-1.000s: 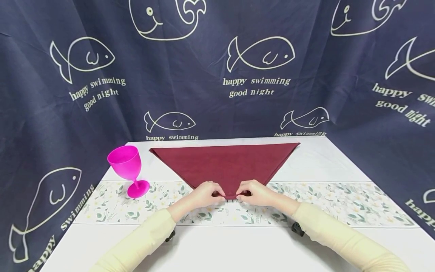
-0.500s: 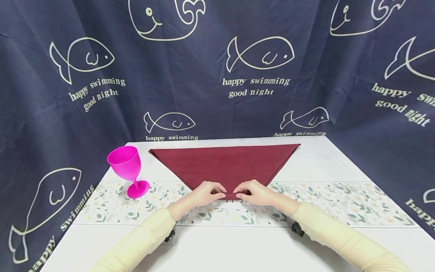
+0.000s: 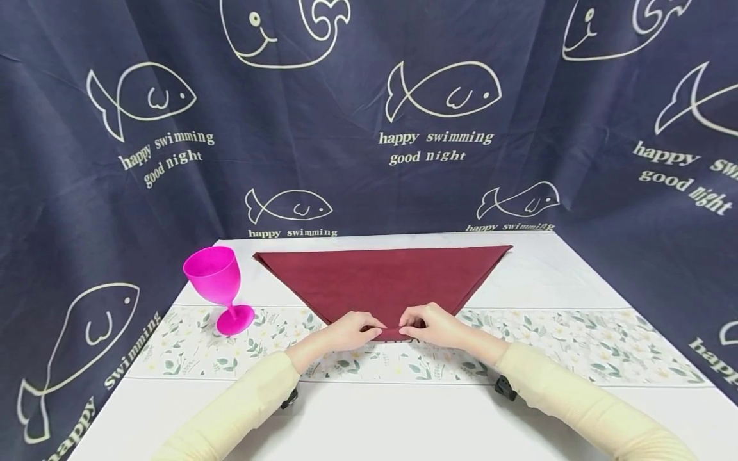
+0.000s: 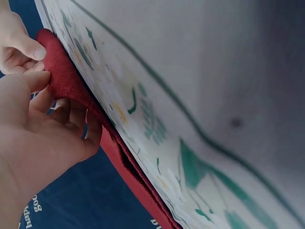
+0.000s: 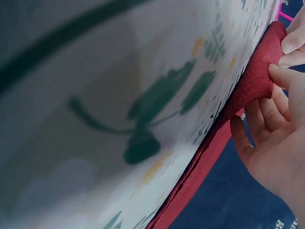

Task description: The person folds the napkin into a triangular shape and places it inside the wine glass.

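Navy curtain, left hand, right hand, burgundy cloth pinched between fingers and thumbs, layers unclear

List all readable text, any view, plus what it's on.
"happy swimming": navy fish-print curtain, repeated, some copies cropped.
"good night": same curtain, under several of those lines.
Dark marks on the floral strip, at the burgundy cloth napkin's near edge: mostly covered, unreadable.
Wrist views: only partial curtain lettering.
Magenta goblet: no text visible.
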Motion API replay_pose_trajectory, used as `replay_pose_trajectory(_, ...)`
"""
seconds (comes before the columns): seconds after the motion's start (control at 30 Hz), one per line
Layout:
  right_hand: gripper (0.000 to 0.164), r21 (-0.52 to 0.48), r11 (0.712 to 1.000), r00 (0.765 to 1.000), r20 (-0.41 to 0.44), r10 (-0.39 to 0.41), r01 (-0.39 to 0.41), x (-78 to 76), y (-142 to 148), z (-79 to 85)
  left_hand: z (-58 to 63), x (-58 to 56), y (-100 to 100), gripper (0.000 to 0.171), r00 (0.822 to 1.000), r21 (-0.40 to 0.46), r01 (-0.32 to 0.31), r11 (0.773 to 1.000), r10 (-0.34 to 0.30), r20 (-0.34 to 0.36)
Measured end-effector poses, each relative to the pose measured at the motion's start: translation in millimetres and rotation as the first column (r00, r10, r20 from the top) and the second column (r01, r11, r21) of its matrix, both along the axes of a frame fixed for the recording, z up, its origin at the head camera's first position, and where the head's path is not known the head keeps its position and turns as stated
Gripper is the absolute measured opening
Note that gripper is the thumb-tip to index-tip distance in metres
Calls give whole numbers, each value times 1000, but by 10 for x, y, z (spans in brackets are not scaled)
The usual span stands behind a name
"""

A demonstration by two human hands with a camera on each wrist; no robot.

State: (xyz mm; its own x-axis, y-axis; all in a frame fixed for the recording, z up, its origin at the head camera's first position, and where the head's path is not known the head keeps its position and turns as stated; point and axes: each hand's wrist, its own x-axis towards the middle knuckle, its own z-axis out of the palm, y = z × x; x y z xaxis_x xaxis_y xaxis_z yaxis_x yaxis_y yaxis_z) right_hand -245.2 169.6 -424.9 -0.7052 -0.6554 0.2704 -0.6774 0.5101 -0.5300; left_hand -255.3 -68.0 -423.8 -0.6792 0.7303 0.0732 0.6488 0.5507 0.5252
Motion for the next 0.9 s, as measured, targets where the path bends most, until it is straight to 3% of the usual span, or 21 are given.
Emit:
replay_pose_trajectory(0.33,9,18,996,993,-89,-81,83,19,5,22,-12,9,18,24,998,5,-14,1000,14,-55)
replay_pose_trajectory(0.67,5,61,990,990,-77,-122,126,8,-8,34,-35,7,7,16,998,59,-53,997,55,-30)
replay_pose_trajectory(0.9,4,65,988,986,-103,-132,139,9,-1,25,-37,-28,-24,10,997,104,-42,994,49,-66)
